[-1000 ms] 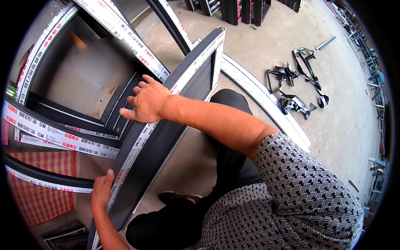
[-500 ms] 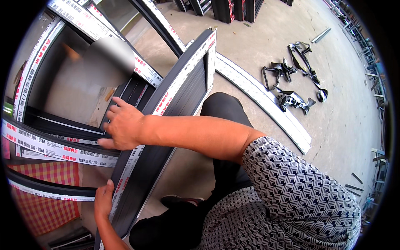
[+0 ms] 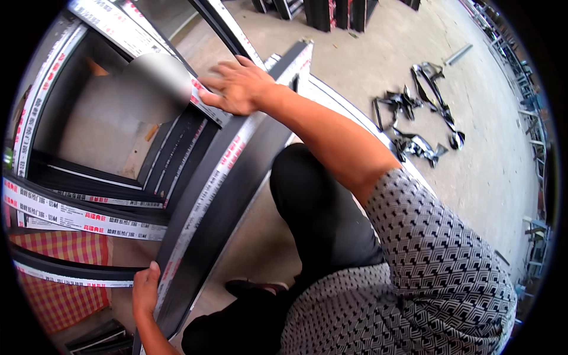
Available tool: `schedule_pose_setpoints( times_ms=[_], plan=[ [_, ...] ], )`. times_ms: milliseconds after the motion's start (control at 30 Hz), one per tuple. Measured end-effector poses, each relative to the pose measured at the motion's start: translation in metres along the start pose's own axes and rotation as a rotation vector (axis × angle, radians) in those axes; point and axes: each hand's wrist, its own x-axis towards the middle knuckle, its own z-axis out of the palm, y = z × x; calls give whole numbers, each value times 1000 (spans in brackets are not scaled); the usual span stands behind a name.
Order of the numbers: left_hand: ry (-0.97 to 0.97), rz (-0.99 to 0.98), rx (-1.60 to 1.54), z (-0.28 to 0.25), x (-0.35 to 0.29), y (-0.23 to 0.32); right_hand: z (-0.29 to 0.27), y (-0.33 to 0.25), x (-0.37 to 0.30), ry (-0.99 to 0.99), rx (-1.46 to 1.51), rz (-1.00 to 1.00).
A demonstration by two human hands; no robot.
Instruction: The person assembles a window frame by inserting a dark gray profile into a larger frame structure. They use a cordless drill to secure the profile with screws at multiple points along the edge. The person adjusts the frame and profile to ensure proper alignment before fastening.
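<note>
A dark grey aluminium frame (image 3: 204, 198), with white and red protective film along its edge, leans across in front of me. At its lower left, my left hand (image 3: 145, 291) grips the side where a curved crossbar (image 3: 77, 273) meets it. The thumb shows; the other fingers are mostly hidden. My right hand (image 3: 239, 86) is open above the upper part of the frame, its fingers spread and slightly blurred, close to a film-covered bar (image 3: 207, 105) of the frame behind. I cannot tell whether it touches either piece.
More filmed frames (image 3: 44, 97) stand on the left. Below them hangs a red-and-yellow checked cloth (image 3: 62, 296). Crumpled black and silver strips (image 3: 417, 145) lie on the concrete floor (image 3: 355, 71) at right. Dark profiles (image 3: 331, 15) stand at the back. A blurred round patch covers part of the left side.
My right hand has moved up and right, away from the inner lower part of the frames toward the upper bar. The left hand keeps its grip, and the leaning frame has shifted slightly.
</note>
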Motion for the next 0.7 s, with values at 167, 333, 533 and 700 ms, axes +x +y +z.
schedule_pose_setpoints(
  times_ms=[167, 333, 533, 700],
  plan=[
    [-29, 26, 27, -5, -3, 10, -5, 1, 0, 18, 66, -90],
    [-1, 26, 100, -6, 0, 14, -10, -3, 4, 85, 36, -55],
    [-4, -51, 87, -11, 3, 15, 17, -42, -2, 153, 97, -293],
    [-87, -53, 116, -3, 22, 9, 22, -145, -61, 38, 236, -612]
  ],
)
